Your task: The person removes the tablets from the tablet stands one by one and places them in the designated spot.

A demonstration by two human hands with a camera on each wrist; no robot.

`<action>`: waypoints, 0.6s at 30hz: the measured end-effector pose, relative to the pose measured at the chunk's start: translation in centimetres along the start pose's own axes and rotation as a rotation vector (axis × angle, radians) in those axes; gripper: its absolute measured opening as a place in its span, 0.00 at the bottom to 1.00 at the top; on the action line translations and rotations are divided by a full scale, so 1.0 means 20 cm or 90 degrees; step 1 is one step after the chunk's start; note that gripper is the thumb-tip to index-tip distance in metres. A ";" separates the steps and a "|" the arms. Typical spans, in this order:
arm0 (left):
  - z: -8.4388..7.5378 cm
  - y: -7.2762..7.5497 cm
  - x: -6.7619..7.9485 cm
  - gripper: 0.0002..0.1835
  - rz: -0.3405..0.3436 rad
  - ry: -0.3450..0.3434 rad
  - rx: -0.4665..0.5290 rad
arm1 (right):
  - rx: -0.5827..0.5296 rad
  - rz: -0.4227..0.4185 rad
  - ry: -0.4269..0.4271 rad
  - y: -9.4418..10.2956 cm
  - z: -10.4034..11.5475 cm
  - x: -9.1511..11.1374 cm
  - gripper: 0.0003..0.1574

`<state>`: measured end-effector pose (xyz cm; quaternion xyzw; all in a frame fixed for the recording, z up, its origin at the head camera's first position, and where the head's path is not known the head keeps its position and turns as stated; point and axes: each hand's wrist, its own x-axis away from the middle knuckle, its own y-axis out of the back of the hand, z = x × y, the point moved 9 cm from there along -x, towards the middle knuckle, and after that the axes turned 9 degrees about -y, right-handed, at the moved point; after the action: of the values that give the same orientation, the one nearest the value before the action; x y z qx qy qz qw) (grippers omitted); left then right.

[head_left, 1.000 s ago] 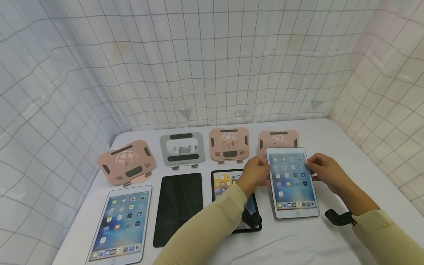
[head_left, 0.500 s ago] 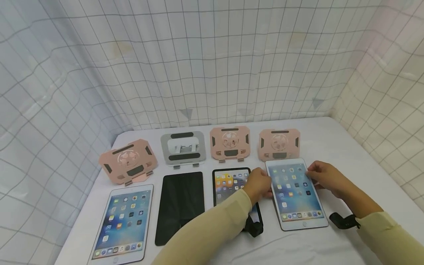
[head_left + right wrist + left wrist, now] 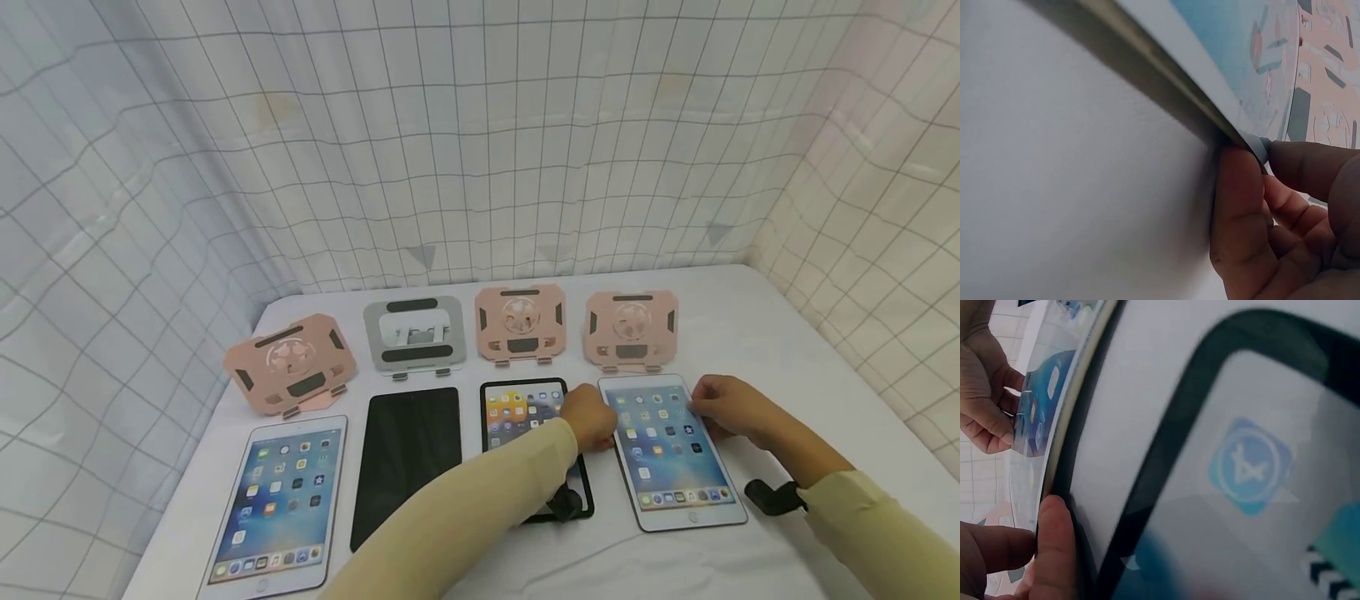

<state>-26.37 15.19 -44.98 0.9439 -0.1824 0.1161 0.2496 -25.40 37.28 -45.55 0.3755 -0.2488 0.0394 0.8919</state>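
Note:
A white-framed tablet, its screen lit with app icons, lies face up at the right, close over the white tabletop. My left hand pinches its left edge between thumb and fingers. On the opposite edge, my right hand does the same; the right wrist view shows the thumb over the tablet's rim and a finger under it. Just behind the tablet stands a pink folding tablet stand. My left forearm crosses over a black-framed tablet and hides part of it.
Left of these lie a dark-screened tablet and another white tablet. Behind them stand a grey stand and two more pink stands, one in the middle and one angled at left. Gridded white curtains surround the table.
The white tablet has come down and toward me, from tilted up in front of the right pink stand to nearly flat on the table. Both hands have stayed on its edges.

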 end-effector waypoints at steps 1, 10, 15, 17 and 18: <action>0.00 0.00 0.00 0.06 0.001 -0.001 -0.010 | 0.006 -0.001 0.000 0.00 0.00 0.00 0.07; 0.00 0.01 -0.04 0.04 0.003 -0.015 -0.053 | 0.053 0.002 0.005 0.01 0.04 -0.02 0.07; -0.03 0.04 0.03 0.05 0.039 -0.034 -0.035 | 0.050 0.024 -0.003 0.01 0.01 -0.02 0.12; -0.05 0.08 0.08 0.10 0.072 -0.065 -0.029 | 0.042 0.039 0.001 0.03 0.00 -0.01 0.16; -0.06 0.11 0.11 0.13 0.092 -0.094 -0.043 | 0.039 0.044 0.010 0.04 -0.01 0.01 0.18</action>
<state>-25.38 13.38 -42.37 0.9253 -0.2718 0.0578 0.2581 -25.42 38.04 -45.06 0.3933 -0.2534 0.0807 0.8801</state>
